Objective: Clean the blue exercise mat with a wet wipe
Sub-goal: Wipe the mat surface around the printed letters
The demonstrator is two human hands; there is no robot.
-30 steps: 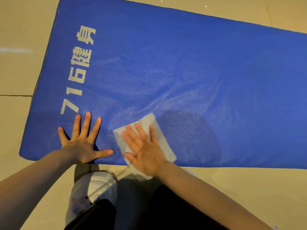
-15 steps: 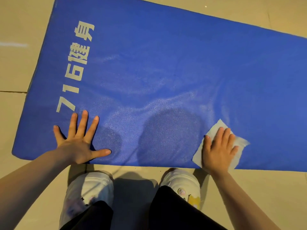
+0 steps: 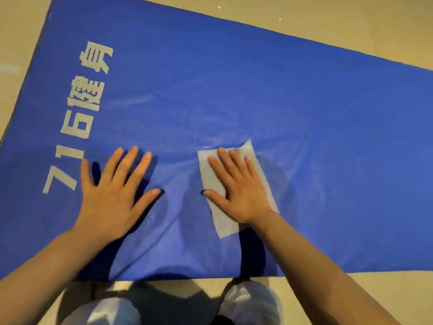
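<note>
- a beige tiled floor (image 3: 328, 24) is seen around everything, with a grout line visible at the upper right and a pale streak at the far left edge.
- the blue exercise mat (image 3: 257, 95) is laid flat on that floor and fills most of the view; its near long edge is seen just ahead of the shoes, and its far edge runs slanting across the top.
- pale printed lettering (image 3: 77, 120), digits followed by characters, is set along the mat's left end, read sideways from this angle.
- a darker, damp-looking patch with faint shiny streaks (image 3: 274, 174) is seen on the mat just right of the wipe and beyond it.
- two bare forearms are stretched forward from the bottom corners over the mat's near edge.
- the left hand (image 3: 112, 195) is laid flat on the mat beside the lowest digit, palm down, fingers straight and spread, thumb pointed towards the other hand; nothing is held by it.
- the right hand (image 3: 241, 193) is laid flat, palm down, on the wet wipe, fingers straight and close together, thumb stretched left onto the bare mat; the wipe is pressed, not gripped.
- the wet wipe (image 3: 210, 174), a white rectangular sheet, is spread flat on the mat near its near edge, tilted, with its corners showing past the fingertips and below the wrist.
- two white shoes (image 3: 250, 303) are seen on the floor at the bottom, just short of the mat, with dark trouser cloth between them.
</note>
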